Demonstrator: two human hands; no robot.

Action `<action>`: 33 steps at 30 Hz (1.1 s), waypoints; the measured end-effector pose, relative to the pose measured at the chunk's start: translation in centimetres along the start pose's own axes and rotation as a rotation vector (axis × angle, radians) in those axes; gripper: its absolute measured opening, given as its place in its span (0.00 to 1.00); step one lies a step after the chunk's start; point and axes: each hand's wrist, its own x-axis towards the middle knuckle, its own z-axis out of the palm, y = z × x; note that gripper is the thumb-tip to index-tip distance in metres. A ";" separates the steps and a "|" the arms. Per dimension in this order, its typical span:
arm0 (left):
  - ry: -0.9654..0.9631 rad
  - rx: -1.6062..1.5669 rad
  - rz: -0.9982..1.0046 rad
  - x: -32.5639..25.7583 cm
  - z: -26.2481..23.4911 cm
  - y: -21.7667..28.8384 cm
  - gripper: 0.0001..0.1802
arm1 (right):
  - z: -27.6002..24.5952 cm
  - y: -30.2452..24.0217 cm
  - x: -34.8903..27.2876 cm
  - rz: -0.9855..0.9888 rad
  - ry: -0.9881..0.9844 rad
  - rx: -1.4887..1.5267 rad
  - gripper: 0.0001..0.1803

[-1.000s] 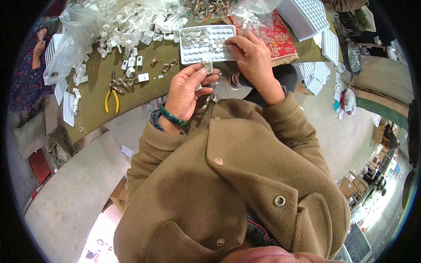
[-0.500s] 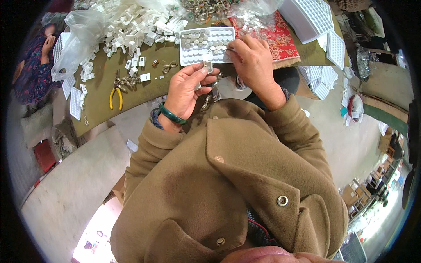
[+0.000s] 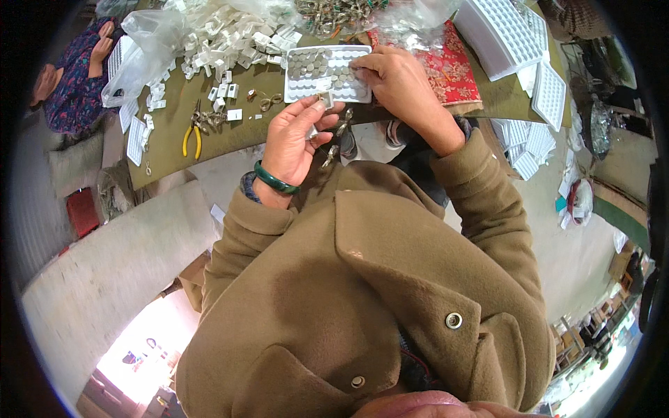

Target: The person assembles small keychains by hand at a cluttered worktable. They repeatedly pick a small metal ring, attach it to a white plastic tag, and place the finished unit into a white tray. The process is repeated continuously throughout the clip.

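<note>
tray (image 3: 298, 89) (white) at table edge (image 3: 230, 143), right hand (image 3: 390, 80) over it.

one white tray (image 3: 300, 89), one yellow-handled pliers (image 3: 191, 136)

Table: we see an olive-green table (image 3: 230, 132) running across the top, its near edge bending with the lens.
Floor: we find pale grey concrete floor (image 3: 118, 258) on the left below the table, and more of it on the right (image 3: 557, 230).
Light: we notice a bright patch of daylight on the floor at lower left (image 3: 139, 348).
Left side: we make out a red box (image 3: 82, 211) on the floor beside a pale sack (image 3: 73, 155).
Right side: we see a green-edged strip (image 3: 620, 219) and cluttered goods in the lower right corner, too small to tell apart.
</note>
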 end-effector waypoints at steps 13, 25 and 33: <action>0.076 -0.110 0.052 -0.6 0.0 -0.5 0.12 | 0.3 0.0 1.4 -0.011 -0.130 0.019 0.07; 0.078 -0.043 0.056 -1.5 0.6 -0.4 0.14 | -1.3 -1.0 0.6 -0.018 -0.052 0.156 0.09; -0.061 0.100 0.073 -1.6 1.4 0.7 0.15 | -0.3 -5.8 -3.7 -0.035 0.134 0.340 0.07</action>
